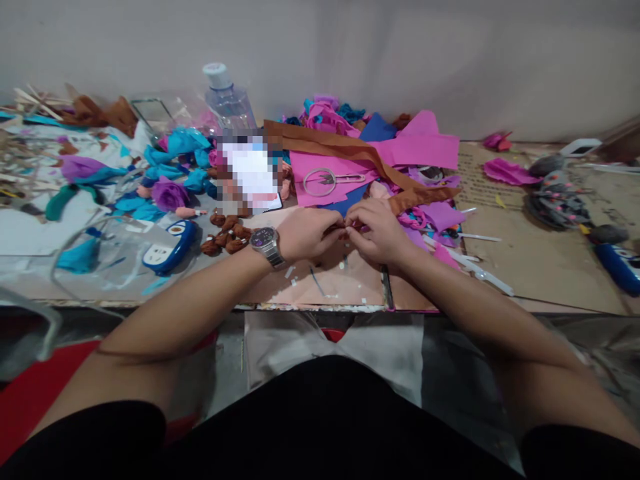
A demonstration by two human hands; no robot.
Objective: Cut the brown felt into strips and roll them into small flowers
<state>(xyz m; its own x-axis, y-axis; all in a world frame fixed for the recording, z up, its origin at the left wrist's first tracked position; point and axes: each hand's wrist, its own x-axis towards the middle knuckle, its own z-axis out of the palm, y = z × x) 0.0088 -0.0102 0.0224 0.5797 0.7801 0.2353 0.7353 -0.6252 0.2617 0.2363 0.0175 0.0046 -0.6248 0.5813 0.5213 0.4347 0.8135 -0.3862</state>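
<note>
My left hand (305,233), with a metal watch (266,244) on the wrist, and my right hand (377,230) meet fingertip to fingertip at the middle of the work surface. Both are pinched shut on a small brown piece of fabric (343,229) between them. A long brown fabric strip (350,150) runs from the back pile down towards my right hand. Several small brown fabric buds (226,235) lie just left of my left wrist.
Pink fabric sheets (425,147) with a metal ring-handled tool (327,180) lie behind my hands. Teal and purple fabric flowers (173,177), a water bottle (227,100) and a blue-white device (167,248) sit left. Cardboard (525,253), pink scraps and tools lie right.
</note>
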